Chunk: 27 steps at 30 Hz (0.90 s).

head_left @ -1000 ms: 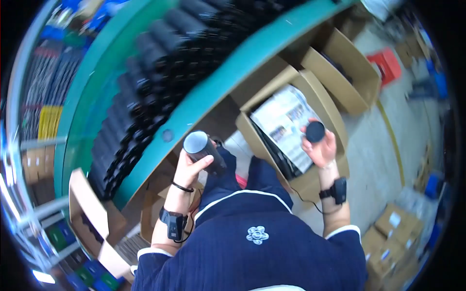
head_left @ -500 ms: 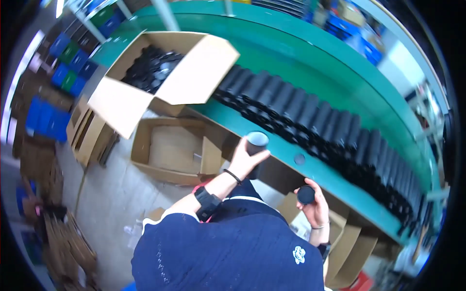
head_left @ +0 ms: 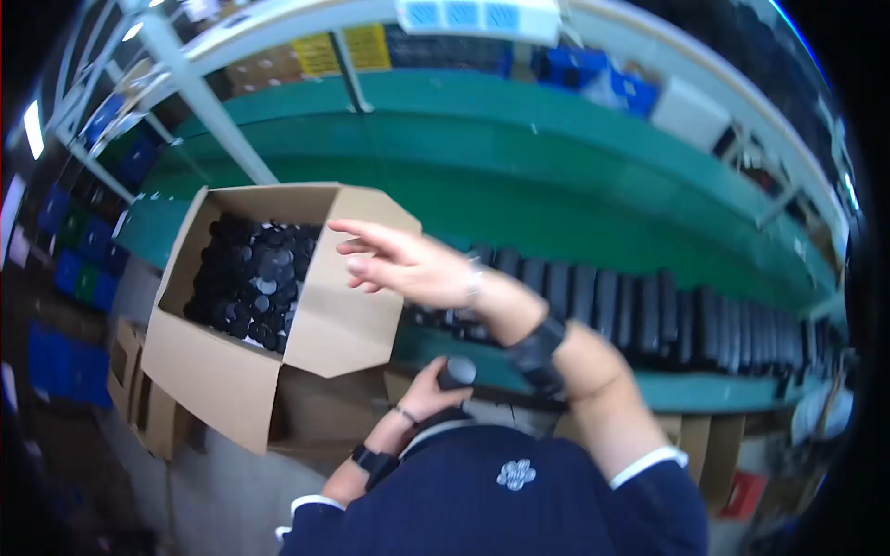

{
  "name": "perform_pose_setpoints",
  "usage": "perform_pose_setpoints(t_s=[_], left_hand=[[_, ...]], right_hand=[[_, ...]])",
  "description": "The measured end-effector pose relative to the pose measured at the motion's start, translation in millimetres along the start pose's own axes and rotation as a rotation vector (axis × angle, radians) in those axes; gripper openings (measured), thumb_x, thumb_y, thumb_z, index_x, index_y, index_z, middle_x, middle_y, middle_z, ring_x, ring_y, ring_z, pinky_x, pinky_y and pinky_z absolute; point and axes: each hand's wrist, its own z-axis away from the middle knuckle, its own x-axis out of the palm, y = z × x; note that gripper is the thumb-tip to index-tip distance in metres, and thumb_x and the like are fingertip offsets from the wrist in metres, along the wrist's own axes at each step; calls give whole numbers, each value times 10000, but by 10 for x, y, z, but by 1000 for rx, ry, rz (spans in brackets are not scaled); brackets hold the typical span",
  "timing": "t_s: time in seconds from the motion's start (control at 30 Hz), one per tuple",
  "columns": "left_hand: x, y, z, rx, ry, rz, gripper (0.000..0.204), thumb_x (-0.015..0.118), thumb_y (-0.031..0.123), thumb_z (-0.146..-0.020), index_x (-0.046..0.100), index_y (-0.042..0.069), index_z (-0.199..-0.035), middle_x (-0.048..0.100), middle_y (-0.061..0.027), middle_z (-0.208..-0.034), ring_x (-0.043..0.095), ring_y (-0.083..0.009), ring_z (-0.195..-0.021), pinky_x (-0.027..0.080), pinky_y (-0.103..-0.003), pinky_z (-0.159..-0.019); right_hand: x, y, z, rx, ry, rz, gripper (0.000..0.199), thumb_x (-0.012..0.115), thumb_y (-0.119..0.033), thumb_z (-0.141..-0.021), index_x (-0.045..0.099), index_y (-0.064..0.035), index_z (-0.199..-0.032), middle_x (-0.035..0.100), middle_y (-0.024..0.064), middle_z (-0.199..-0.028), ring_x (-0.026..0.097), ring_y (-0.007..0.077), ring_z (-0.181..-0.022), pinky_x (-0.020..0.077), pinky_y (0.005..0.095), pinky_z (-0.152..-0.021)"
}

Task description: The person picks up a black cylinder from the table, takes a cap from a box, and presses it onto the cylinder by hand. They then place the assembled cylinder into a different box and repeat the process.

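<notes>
Long green bench across middle. Metal rack above, blue bins on top. Grey floor below. Bright lamp far left.

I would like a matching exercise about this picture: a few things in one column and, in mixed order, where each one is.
Things:
1. right hand
2. left hand
3. open cardboard box
4. row of black cylinders

Places or states:
a. lies along the green bench
b. empty, fingers spread, reaching toward the box
c. full of black round parts
d. low, near the body, holding a dark cylinder

Pairs: 1-b, 2-d, 3-c, 4-a
</notes>
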Motion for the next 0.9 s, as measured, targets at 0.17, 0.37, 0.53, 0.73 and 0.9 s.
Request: perform_pose_setpoints(t_s=[0.17, 0.37, 0.53, 0.73, 0.9], left_hand=[[38, 188, -286, 77, 78, 315, 682, 800, 90, -742, 407, 17, -1295, 555, -60, -1145, 537, -165, -1063, 451, -314, -922], [295, 95, -733, 35, -51, 379, 652, 789, 98, -770, 403, 43, -1292, 559, -45, -1140, 527, -140, -1078, 425, -301, -942], [725, 25, -824, 54, -166, 254, 687, 797, 128, -767, 390, 29, -1311, 558, -65, -1175, 526, -158, -1105, 419, -308, -959], [958, 21, -940, -67, -291, 338, 807, 811, 131, -746, 331, 22, -1386, 555, -77, -1200, 525, -166, -1126, 412, -306, -984], [1052, 401, -1039, 31, -591, 297, 635, 792, 48, -709, 525, 80, -1283, 565, -2, -1137, 529, -108, -1049, 451, -268, -903]], right_hand=[[-642, -46, 1742, 170, -52, 251, 218, 589, -79, -926, 660, 26, -1103, 670, 111, -1104, 627, 164, -1023, 508, 298, -877], [-665, 1690, 4037, 910, 546, 419, 161, 717, -137, -833, 675, 2, -902, 648, 34, -697, 609, 133, -697, 499, 275, -657], [-457, 2587, 4197, 804, 1197, 834, 512, 827, -181, -688, 569, -34, -1106, 599, 150, -937, 624, 303, -809, 524, 375, -707], [-393, 2647, 4046, 801, 1170, 1101, 587, 842, -156, -673, 537, -14, -1154, 591, 139, -1088, 627, 230, -892, 532, 323, -682], [-189, 1768, 3631, 405, 1196, 439, 541, 731, 35, -718, 506, -18, -1207, 511, 74, -1127, 603, 142, -967, 527, 258, -743]])
